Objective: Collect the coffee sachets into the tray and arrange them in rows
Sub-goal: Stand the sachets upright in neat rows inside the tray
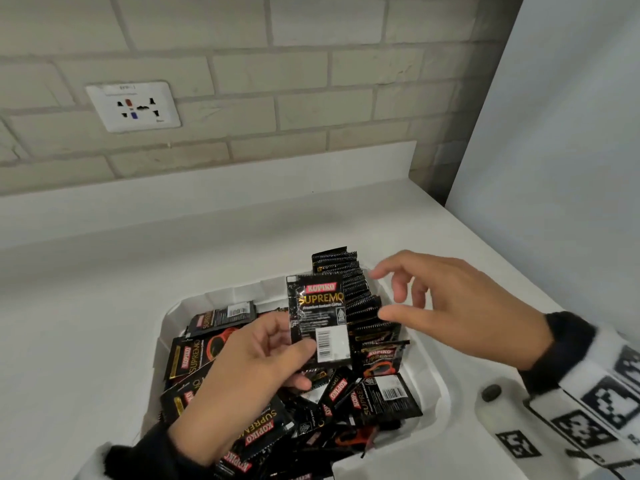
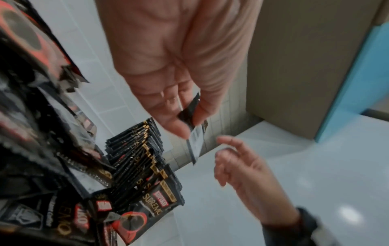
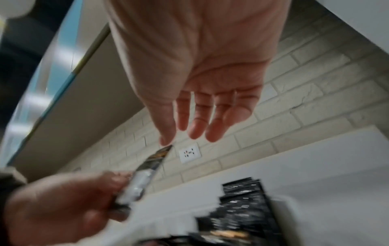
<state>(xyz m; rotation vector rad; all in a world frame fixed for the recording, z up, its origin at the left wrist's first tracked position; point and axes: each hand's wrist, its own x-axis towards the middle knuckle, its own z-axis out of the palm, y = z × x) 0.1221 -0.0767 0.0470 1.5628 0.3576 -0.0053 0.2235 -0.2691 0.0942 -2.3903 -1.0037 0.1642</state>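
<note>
Sachets fill the white tray (image 1: 429, 386) at the lower centre of the head view: a loose heap of sachets (image 1: 242, 424) sprawls across its left and lower part, while a standing row of sachets (image 1: 360, 299) runs on edge along its right side, toward the upper right rim. The tray sits on the white counter (image 1: 104, 289), whose bare surface stretches wide to the left and behind, up to the low white upstand under the brick wall (image 1: 311, 64).

The left hand (image 1: 242, 368) holds one sachet (image 1: 320, 320) upright above the heap (barcode side facing the head camera), thumb over its lower edge and fingers behind. In the left wrist view the same pinch shows from the side, thumb and fingers closed on the thin sachet (image 2: 190, 113). The right hand (image 1: 446, 303) hovers just to the right of it, over the standing row, fingers spread and relaxed, holding nothing; its thumb tip is near the held sachet's right edge, with a narrow gap between. The right wrist view shows that open palm (image 3: 202, 79) with fingers apart above the blurred sachet (image 3: 143, 176).

A wall socket (image 1: 133, 107) sits at upper left. A white panel (image 1: 554, 133) closes off the right side of the frame, where the counter's edge turns toward the lower right.
</note>
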